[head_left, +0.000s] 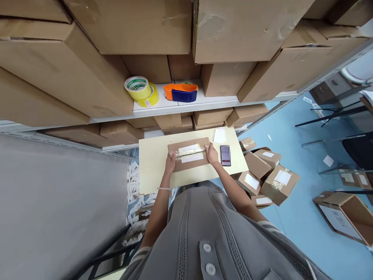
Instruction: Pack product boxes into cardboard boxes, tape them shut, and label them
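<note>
A brown cardboard box lies on the small cream table, with clear tape along its middle seam. The tape and seam run between two white paper labels on its top. At the left end, my left hand grips the box, thumb on top. My right hand holds the opposite end, its thumb near the tape. The fingers under the box edges are hidden. Just right of my right hand, a phone with a lit screen rests on the table, and a white paper sheet lies behind it.
Above the table, a white shelf bears large cartons, yellow tape rolls and an orange and blue tape dispenser. Labelled boxes are heaped at the right. A grey wall stands left, with paper scraps beside it.
</note>
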`<state>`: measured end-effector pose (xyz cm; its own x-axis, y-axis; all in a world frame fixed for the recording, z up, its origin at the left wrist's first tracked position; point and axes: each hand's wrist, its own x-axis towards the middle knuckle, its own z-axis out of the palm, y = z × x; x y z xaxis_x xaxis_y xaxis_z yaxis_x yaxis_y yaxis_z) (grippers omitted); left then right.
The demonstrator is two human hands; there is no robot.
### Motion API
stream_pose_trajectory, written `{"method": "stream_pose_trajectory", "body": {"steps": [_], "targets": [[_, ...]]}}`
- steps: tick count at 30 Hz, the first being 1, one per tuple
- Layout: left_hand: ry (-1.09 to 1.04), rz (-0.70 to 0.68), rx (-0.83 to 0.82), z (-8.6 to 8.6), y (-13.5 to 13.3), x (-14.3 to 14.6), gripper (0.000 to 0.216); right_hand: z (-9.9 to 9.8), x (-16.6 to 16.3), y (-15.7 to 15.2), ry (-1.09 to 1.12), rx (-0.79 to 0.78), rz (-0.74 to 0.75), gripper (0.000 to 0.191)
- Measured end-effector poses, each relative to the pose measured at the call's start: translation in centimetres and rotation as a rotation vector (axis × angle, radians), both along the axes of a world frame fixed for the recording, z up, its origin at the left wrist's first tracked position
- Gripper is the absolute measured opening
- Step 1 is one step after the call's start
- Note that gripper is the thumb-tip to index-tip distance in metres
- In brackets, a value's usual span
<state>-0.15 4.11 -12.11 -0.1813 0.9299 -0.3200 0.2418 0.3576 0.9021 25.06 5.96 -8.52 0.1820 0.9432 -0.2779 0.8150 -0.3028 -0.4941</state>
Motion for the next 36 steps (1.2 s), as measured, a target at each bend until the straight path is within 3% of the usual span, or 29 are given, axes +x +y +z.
{"method": "stream_pose_trajectory", "body": {"steps": [17,26,30,36], "targets": [[0.110,-0.059,-0.071,-0.8,0.1,-0.4,0.058,-1.6,0.1,0.1,-0.029,0.016,-0.052,0.045],[0.027,-0.008,-0.077,-0.3,0.3,-0.5,0.054,-0.7,-0.4,0.1,-0.002,0.031,-0.046,0.046],[0.003,0.110,-0.051,0.2,0.8,-3.5,0.059,0.8,-3.8,3.2,-0.005,0.087,0.053,0.044],[-0.050,0.339,0.022,1.6,2.0,-13.0,0.060,2.3,-14.2,9.4,0.027,0.094,0.252,0.039]]}}
